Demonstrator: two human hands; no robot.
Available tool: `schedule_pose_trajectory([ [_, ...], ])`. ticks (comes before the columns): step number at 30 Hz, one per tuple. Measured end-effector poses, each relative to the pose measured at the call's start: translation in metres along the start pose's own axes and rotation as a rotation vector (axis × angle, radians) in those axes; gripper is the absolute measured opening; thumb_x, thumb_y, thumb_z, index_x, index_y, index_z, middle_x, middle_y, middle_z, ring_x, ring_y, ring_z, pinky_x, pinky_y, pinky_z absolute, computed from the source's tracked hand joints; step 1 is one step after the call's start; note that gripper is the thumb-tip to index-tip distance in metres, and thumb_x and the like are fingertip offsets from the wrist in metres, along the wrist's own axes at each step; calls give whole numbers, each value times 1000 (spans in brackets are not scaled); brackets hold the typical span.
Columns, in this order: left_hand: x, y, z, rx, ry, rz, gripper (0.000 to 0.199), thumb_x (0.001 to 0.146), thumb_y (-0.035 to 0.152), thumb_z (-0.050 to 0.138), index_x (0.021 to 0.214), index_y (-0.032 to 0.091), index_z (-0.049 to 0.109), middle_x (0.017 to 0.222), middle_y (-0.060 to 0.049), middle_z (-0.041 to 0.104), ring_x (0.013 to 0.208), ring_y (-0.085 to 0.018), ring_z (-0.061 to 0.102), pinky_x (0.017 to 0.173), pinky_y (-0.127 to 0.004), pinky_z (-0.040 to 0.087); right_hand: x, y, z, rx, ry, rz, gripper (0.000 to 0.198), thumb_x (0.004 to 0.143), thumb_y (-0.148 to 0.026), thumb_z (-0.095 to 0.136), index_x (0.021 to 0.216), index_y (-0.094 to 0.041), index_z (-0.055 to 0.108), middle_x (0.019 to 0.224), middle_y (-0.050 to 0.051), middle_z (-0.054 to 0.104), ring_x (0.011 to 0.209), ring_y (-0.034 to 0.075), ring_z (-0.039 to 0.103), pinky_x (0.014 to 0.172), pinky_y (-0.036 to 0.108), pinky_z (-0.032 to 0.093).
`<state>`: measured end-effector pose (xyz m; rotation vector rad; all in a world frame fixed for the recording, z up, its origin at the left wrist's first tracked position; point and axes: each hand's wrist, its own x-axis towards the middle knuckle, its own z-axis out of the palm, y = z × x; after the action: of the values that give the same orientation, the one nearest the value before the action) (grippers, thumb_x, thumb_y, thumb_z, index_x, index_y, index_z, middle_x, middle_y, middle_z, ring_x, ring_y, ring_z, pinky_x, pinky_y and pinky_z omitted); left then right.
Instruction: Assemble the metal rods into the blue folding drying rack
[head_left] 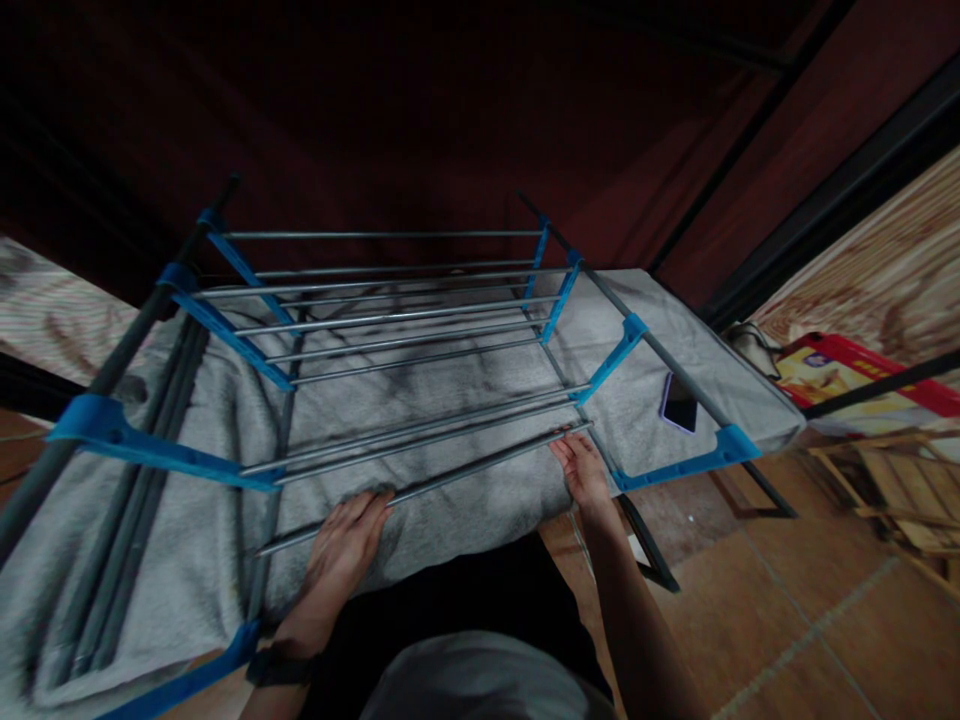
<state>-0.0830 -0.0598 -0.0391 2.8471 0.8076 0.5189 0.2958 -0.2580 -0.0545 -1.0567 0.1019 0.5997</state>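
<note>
A loose grey metal rod (472, 467) lies across my two hands, in front of a partly built rack. My left hand (349, 540) is closed over the rod left of its middle, knuckles up. Near the rod's right end, my right hand (581, 465) grips it with the fingers. The rack's blue plastic bracket (180, 450) on the left and another blue bracket (611, 360) on the right carry several cross rods (420, 440). A blue bracket (682, 465) nearest me on the right has no rod in it.
The rack lies on a surface with a grey fleece cover (480, 400). Several loose tubes (142, 510) rest at the left. A phone (679, 404) lies on the right; beyond are a red and yellow box (847, 380) and a wooden stool (900, 480) on the tiled floor.
</note>
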Motion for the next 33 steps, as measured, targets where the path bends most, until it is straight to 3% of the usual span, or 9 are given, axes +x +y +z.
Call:
schedule_pose_trajectory([
  [10,-2,-1,8,-27,24,-18,51,109,54,37,125,22,74,112,-9,79,102,-27,74,93,-41,56,1,0,-2,-40,3,-16,27,69,-26,87,71,-27,59,79,-2,73,79,19,74,85,36,67],
  [33,0,3,7,3,24,-29,46,109,47,36,126,23,71,113,-9,79,105,-27,73,96,-42,55,1,3,-2,-86,-18,-21,33,69,-37,92,73,-28,61,82,-2,77,80,21,77,84,38,68],
])
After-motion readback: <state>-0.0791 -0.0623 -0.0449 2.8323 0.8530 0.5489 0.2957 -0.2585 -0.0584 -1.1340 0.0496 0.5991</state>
